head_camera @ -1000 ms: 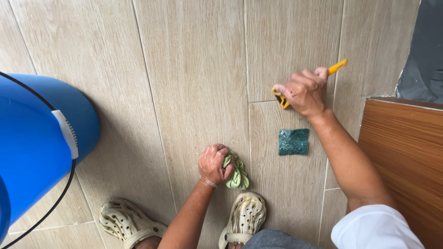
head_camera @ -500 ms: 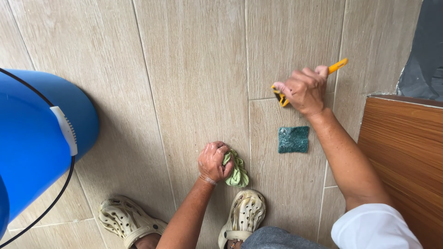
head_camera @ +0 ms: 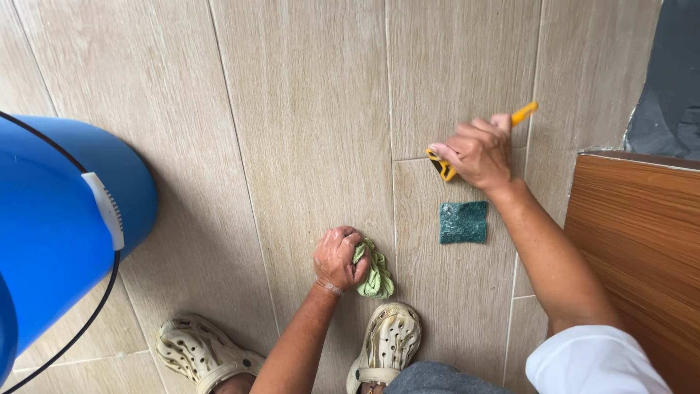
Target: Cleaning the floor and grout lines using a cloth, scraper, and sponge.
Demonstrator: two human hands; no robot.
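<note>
Pressing a yellow plastic-handled scraper (head_camera: 446,166) to the grout line where two pale wood-look floor tiles (head_camera: 306,131) meet, the right hand (head_camera: 477,152) is curled tight around the tool at the far right, while the left hand (head_camera: 337,257) sits near the middle, fisted on a crumpled green cloth (head_camera: 375,276) against the floor. A square dark-green scouring pad (head_camera: 463,222) lies loose just near of the scraper, and a blue plastic bucket with a black wire handle (head_camera: 58,233) stands at the left. By my judgement the joint is mid-scrape, with wiping left to do.
</note>
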